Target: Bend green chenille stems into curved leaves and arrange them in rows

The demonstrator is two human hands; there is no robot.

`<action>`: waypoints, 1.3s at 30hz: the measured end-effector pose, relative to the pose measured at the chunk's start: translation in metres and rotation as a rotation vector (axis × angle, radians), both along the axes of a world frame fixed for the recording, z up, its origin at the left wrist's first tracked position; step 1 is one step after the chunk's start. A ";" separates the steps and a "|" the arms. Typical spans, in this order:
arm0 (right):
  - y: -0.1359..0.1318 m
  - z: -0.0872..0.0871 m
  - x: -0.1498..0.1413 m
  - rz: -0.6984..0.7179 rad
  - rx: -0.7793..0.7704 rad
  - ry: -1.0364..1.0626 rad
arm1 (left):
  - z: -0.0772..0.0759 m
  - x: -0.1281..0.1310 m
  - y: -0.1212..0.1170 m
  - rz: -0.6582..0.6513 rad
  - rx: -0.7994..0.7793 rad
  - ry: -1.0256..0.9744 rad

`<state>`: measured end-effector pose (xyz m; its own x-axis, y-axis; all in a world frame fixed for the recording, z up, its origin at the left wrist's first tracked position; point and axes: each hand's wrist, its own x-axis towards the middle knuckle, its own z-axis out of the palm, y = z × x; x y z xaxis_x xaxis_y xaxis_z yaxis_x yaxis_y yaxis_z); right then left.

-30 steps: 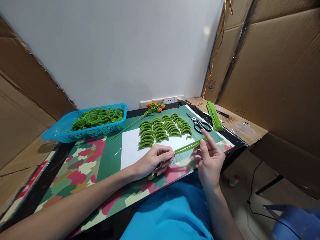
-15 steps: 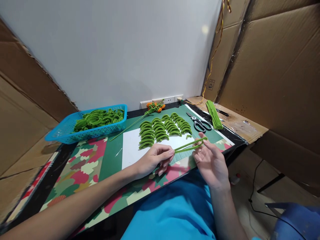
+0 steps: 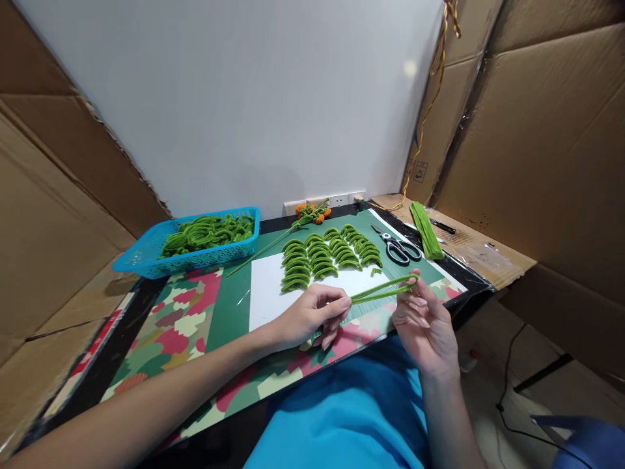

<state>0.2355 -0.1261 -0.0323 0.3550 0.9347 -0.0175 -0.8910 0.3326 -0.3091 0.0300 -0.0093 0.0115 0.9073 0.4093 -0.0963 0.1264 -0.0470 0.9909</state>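
A green pipe cleaner [image 3: 381, 293], bent into a long narrow loop, stretches between my two hands above the near edge of the mat. The fingertips of my left hand [image 3: 319, 316] pinch its left end, where the strands come together. At the rounded right end, my right hand [image 3: 424, 319] grips the bend between thumb and fingers, palm turned up. Just beyond lie rows of curved green pipe-cleaner pieces [image 3: 295, 267] on a white sheet [image 3: 263, 296]. One small bent green piece [image 3: 375, 271] sits apart at the right of the rows.
A blue basket [image 3: 141, 254] of green pieces stands at the back left. Orange flowers on a green stem [image 3: 312, 212] lie behind the rows. Black-handled scissors [image 3: 403, 251] and a bundle of green pipe cleaners [image 3: 427, 231] are at the right. Cardboard walls [image 3: 551, 130] flank the table.
My left hand keeps its pinch on the joined end. The fingers of my right hand have closed more around the loop's bend. The whole view has shifted slightly.
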 end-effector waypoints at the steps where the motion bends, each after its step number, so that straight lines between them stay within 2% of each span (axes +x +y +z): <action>1: 0.000 0.001 0.000 0.011 0.016 0.041 | 0.000 0.000 0.000 -0.003 0.003 -0.005; 4: 0.000 0.004 -0.002 0.005 0.041 0.109 | -0.003 0.001 -0.002 0.015 -0.001 -0.028; 7: 0.002 0.006 -0.005 -0.074 0.009 0.047 | -0.005 0.002 -0.003 0.042 -0.010 -0.054; 13: 0.005 0.008 -0.005 -0.374 -0.191 -0.368 | -0.006 0.002 -0.001 0.079 -0.076 -0.079; 16: 0.008 0.007 -0.007 -0.497 -0.210 -0.539 | -0.007 0.001 0.000 0.068 -0.102 -0.058; 18: 0.009 0.005 -0.011 -0.493 -0.183 -0.622 | -0.006 0.002 0.000 0.066 -0.102 -0.044; 22: 0.012 -0.001 -0.021 -0.379 -0.127 -0.808 | -0.005 0.002 -0.001 0.058 -0.066 -0.012; 27: 0.012 -0.002 -0.027 -0.339 -0.159 -1.002 | -0.003 0.002 -0.001 0.023 -0.017 0.033; 33: 0.012 -0.005 -0.026 -0.434 -0.265 -1.023 | -0.001 0.003 -0.002 0.038 -0.031 0.025; 39: 0.013 -0.008 -0.026 -0.441 -0.196 -0.938 | -0.004 0.003 -0.002 0.047 -0.075 -0.019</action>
